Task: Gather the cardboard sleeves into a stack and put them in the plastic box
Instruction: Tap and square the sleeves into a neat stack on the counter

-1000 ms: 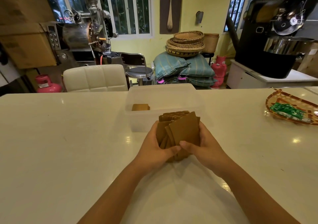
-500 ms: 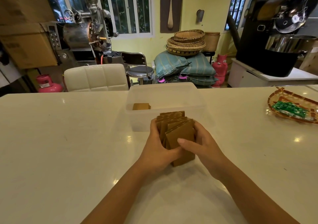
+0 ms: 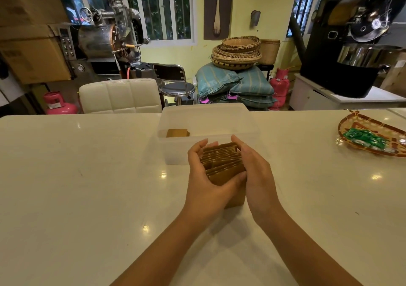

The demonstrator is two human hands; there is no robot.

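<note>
A stack of brown cardboard sleeves (image 3: 222, 163) stands on edge on the white table, pressed between both hands. My left hand (image 3: 205, 180) cups its left side with the thumb across the front. My right hand (image 3: 256, 171) presses flat against its right side. Just behind the stack sits a translucent plastic box (image 3: 175, 153). A few more cardboard sleeves (image 3: 177, 132) lie inside the box at its left. The lower part of the held stack is hidden by my hands.
A woven tray (image 3: 351, 123) with a green packet (image 3: 363, 139) rests at the table's right edge. Behind the table stand a white padded chair (image 3: 119, 96), a metal stool, teal sacks, baskets and roasting machines.
The fanned, uneven sleeves have been squared into a tighter upright stack. My hands have shifted from gripping the front to pressing in on both sides.
</note>
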